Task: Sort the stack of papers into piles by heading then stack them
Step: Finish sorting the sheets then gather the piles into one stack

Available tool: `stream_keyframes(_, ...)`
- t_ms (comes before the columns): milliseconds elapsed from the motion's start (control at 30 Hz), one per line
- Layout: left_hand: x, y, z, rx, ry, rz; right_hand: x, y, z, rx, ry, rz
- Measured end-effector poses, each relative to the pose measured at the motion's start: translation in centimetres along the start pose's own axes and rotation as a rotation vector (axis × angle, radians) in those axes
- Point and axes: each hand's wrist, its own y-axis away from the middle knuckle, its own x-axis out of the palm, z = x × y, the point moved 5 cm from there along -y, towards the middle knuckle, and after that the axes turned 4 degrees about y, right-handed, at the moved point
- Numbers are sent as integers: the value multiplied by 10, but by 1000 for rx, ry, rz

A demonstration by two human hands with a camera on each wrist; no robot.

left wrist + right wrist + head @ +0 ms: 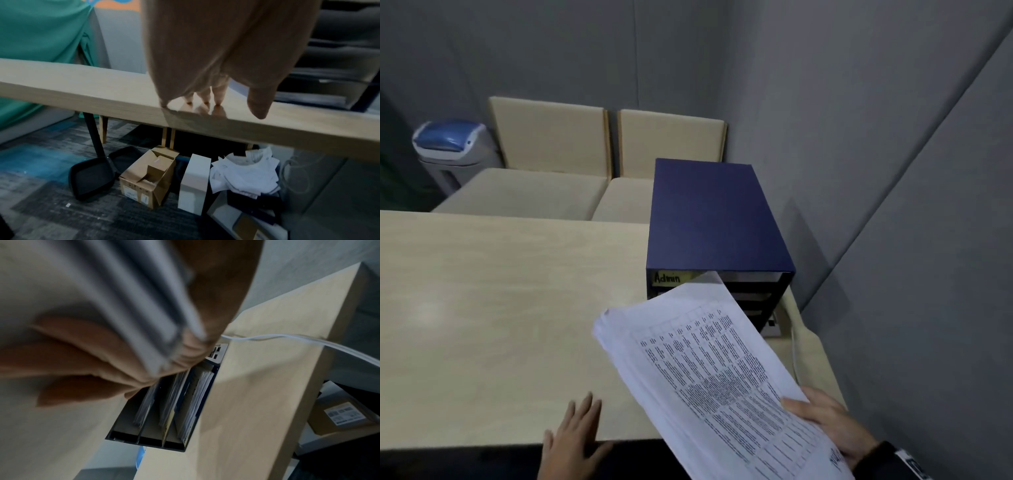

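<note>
My right hand grips a thick stack of printed papers at its near right corner, thumb on top, and holds it tilted above the table's right part. The stack's far end points at a dark blue shelf organiser with a yellow "Admin" label. In the right wrist view the fingers curl under the stack's edge, and the organiser's slots hold sheets. My left hand lies flat, fingers spread, on the light wooden table at its near edge; its fingertips touch the tabletop.
Two beige seats stand behind the table, a grey bin with a blue lid at the far left. A white cable runs along the table's right edge beside the grey wall. Under the table lie a cardboard box and crumpled papers.
</note>
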Motion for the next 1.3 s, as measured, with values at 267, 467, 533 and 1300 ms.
stream_keyframes(267,17,8,3,61,-147,-15,-19,13,19,-151,-101,-224)
stream_keyframes(467,22,2,8,92,-193,-26,-29,18,24,-216,-53,-338)
stream_keyframes(533,21,1,9,136,-228,-86,-28,16,25,-209,-30,-357)
stream_keyframes(1300,26,3,3,122,-248,-345,39,-60,44,-22,-383,-264)
